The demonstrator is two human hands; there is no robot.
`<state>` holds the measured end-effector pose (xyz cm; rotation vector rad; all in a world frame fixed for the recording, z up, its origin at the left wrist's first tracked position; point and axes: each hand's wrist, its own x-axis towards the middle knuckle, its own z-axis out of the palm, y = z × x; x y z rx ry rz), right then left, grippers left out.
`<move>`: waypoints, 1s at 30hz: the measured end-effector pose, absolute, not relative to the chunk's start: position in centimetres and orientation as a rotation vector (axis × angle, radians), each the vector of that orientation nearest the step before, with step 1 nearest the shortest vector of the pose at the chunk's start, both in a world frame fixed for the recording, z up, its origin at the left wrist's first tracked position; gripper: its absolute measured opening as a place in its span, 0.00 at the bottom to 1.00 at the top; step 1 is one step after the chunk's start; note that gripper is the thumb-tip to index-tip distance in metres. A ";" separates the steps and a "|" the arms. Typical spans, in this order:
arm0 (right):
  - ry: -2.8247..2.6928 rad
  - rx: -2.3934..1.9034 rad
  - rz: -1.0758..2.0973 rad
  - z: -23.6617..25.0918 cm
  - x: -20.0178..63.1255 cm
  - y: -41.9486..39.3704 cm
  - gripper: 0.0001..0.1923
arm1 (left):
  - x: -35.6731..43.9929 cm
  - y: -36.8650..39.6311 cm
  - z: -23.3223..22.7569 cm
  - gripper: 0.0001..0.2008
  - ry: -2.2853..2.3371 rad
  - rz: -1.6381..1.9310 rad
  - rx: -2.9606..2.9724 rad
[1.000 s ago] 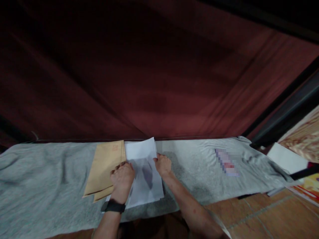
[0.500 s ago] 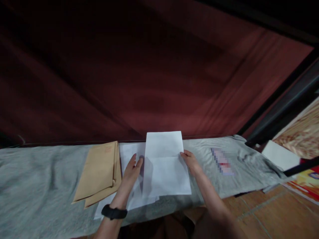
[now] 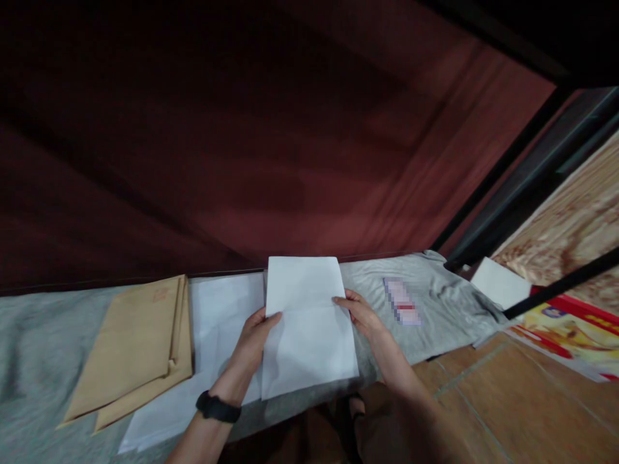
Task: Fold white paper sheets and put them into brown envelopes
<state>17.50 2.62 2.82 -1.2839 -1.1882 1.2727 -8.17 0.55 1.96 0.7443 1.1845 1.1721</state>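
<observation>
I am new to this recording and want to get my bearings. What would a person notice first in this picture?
First, the white sheet in the middle, creased across and held at its two side edges by the left hand and the right hand. To its left, more white paper and tan envelopes lie on the grey cloth. Behind everything hangs a dark red curtain.

Support surface: a bench covered by a grey cloth (image 3: 48, 335) running left to right. Lying directly on the cloth: a stack of brown envelopes (image 3: 135, 348) at left; just beside them, a spread of white sheets (image 3: 213, 316); a small blurred printed patch (image 3: 400, 301) toward the right end.
</observation>
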 end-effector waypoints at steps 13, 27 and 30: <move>-1.201 -0.953 0.946 7.9 19.4 3.3 0.10 | -8.8 1.5 6.3 0.07 1.300 1.513 1.604; -1.627 -1.229 0.975 -0.2 23.5 2.1 0.06 | -9.4 -0.8 -1.0 0.36 1.262 0.415 2.594; -1.824 -1.278 0.907 -0.9 23.8 1.4 0.10 | -9.2 -1.8 -1.0 0.43 1.200 0.286 2.582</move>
